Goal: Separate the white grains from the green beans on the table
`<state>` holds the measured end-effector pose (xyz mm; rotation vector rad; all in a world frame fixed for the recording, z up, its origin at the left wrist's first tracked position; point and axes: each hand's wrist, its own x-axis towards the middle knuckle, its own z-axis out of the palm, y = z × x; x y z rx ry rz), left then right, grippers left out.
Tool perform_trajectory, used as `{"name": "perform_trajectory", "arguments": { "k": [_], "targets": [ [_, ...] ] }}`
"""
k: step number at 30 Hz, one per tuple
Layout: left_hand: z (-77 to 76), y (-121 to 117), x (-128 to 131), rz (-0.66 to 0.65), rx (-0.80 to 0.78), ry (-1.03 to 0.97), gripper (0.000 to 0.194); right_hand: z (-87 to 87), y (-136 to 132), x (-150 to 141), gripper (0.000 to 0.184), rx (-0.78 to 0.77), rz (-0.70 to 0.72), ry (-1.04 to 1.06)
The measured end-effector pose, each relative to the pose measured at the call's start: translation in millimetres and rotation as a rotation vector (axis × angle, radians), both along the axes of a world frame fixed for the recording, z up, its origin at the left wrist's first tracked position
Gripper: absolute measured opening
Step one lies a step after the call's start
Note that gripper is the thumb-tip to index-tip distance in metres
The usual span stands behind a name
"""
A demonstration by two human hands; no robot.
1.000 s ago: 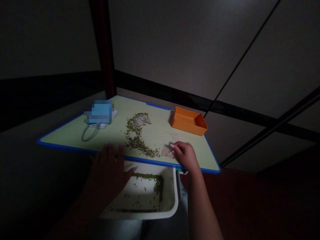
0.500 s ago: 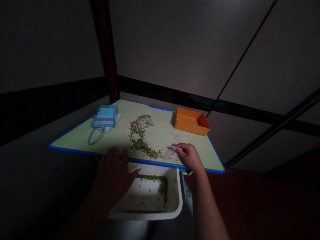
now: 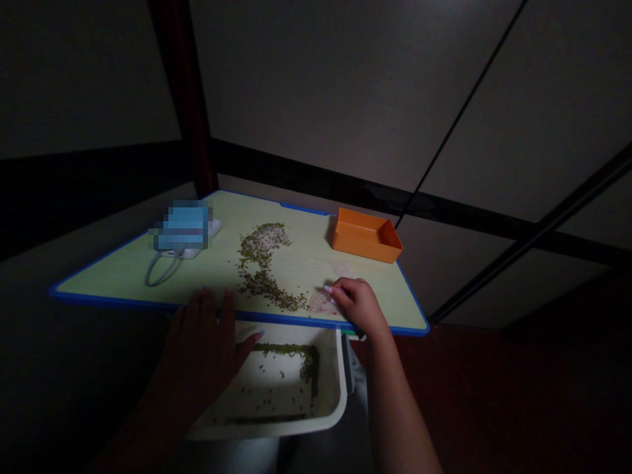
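Small green bean-like grains (image 3: 259, 282) lie in a curved, scattered band on a pale yellow board (image 3: 306, 250) with a blue rim; paler bits are mixed in at the band's far end. At the board's near edge my left hand (image 3: 202, 345) rests in shadow, fingers stretched out and thumb spread over a white tub (image 3: 333, 415). More green grains lie in the tub, mostly along its inner edges. My right hand (image 3: 359, 304) is on the board, right of the grains, with thumb and fingers pinched together. Whatever is between those fingertips is too small to make out.
An orange open box (image 3: 368, 237) stands at the board's far right. Toward the left sits a pixelated blue object (image 3: 185, 224) on a white device, with a looped grey cable (image 3: 160, 273). Pinkish marks (image 3: 322, 301) show beside my right hand. Panelled walls rise behind the board.
The whole view shifts slightly right and then back left as the camera moves. Both hands keep nearly the same places against the board, and the grains look unchanged.
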<state>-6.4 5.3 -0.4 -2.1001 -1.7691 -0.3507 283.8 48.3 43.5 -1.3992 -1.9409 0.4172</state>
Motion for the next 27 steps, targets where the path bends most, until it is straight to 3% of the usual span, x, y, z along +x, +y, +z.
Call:
{"name": "perform_trajectory", "arguments": {
  "k": [9,16,27],
  "targets": [
    [4.1,-2.4,1.4,-0.039,-0.011,-0.095,0.085,4.3,0.1,-6.3,0.028,0.046,-0.141,-0.239],
    [-1.1,0.0,-0.1,0.006,0.044,0.048,0.086,5.6,2.9,-11.8,0.025,0.034,-0.136,-0.325],
    [-7.4,3.5,0.0,0.014,0.095,0.093,0.086,-0.2,2.5,-4.3,0.025,0.077,-0.109,-0.097]
  ]
}}
